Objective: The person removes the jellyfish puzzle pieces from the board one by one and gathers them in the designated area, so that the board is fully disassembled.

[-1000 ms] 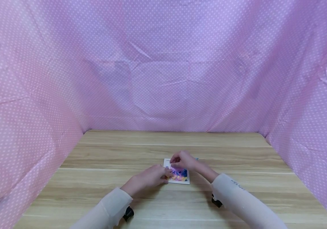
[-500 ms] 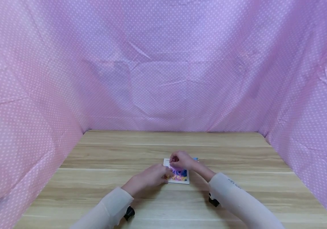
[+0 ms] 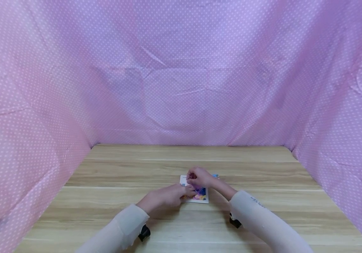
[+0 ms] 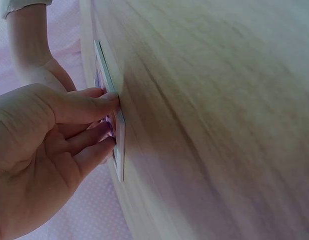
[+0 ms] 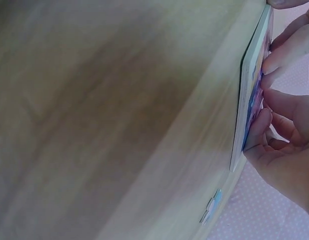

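Observation:
A white-bordered puzzle board [image 3: 201,201] with a purple, blue and yellow picture lies flat on the table. My left hand [image 3: 172,195] reaches onto it from the left, fingers stretched over the picture. In the left wrist view, its thumb [image 4: 107,102] rests at the board's near edge. My right hand [image 3: 199,177] is over the upper part of the board, with thumb and fingers curled together. Seen from the right wrist, those fingertips [image 5: 259,122] are right at the picture surface; I cannot tell whether they pinch a piece.
Small flat loose pieces [image 5: 211,206], light blue and pinkish, lie on the wooden table [image 3: 120,168] just beyond the board's right side, partly behind the right hand in the head view. Pink dotted cloth [image 3: 181,105] hangs around the table's back and sides.
My left fingers have slid farther right across the picture, covering more of it. The right hand has shifted slightly left, exposing more of the light blue piece behind it.

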`<state>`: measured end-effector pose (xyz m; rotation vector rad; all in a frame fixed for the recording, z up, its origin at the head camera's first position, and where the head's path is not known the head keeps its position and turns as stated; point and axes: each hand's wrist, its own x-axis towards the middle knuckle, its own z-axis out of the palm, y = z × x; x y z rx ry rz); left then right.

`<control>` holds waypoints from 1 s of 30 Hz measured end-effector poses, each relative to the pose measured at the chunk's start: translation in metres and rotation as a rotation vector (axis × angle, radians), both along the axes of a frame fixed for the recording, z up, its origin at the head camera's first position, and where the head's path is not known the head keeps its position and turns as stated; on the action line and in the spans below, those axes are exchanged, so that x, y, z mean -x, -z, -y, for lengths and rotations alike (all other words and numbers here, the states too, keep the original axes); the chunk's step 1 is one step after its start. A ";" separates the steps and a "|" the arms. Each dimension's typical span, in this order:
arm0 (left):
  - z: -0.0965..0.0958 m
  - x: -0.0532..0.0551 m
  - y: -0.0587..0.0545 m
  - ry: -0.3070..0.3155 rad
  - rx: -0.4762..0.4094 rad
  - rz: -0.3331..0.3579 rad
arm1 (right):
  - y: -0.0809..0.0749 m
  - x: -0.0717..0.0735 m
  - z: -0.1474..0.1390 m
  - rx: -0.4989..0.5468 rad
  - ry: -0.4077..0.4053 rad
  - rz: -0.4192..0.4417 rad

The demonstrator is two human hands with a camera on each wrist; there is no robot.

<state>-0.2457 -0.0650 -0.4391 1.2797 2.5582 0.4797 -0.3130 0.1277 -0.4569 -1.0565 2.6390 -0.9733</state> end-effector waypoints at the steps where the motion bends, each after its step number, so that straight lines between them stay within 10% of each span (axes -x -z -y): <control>1: 0.000 0.000 0.000 -0.002 0.002 0.008 | 0.000 0.000 0.000 -0.001 0.000 0.002; 30: 0.002 0.000 -0.005 -0.035 0.013 0.063 | -0.007 0.004 -0.026 0.123 -0.084 0.147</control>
